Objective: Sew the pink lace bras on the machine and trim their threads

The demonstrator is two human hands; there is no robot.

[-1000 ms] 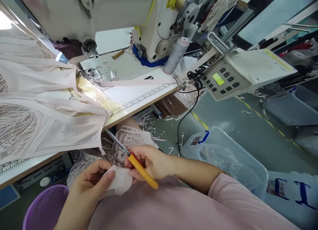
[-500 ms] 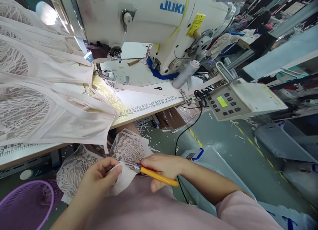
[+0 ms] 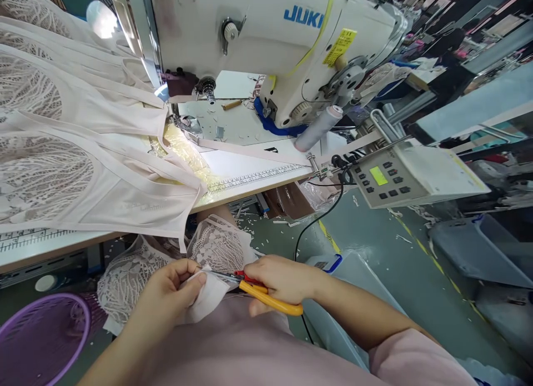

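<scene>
My left hand (image 3: 170,294) is closed in a pinch on a small piece of pale pink fabric (image 3: 208,297) held over my lap. My right hand (image 3: 281,277) grips yellow-handled scissors (image 3: 266,297), whose blades point left and touch the fabric's upper edge. Lace garment pieces (image 3: 216,244) lie on my lap just behind both hands. Pale pink lace garments (image 3: 83,164) are spread over the sewing table (image 3: 250,178) above, one corner hanging over its front edge.
A white Juki sewing machine (image 3: 266,36) stands on the table with a grey thread cone (image 3: 318,128) beside it. Its control panel (image 3: 400,175) sticks out to the right. A purple basket (image 3: 37,336) sits at lower left. Translucent bins (image 3: 478,247) stand on the green floor.
The scissors swung from pointing up-left to lying nearly level, blades brought against the fabric piece. My view tilted upward, showing more of the machine. Both hands kept their hold.
</scene>
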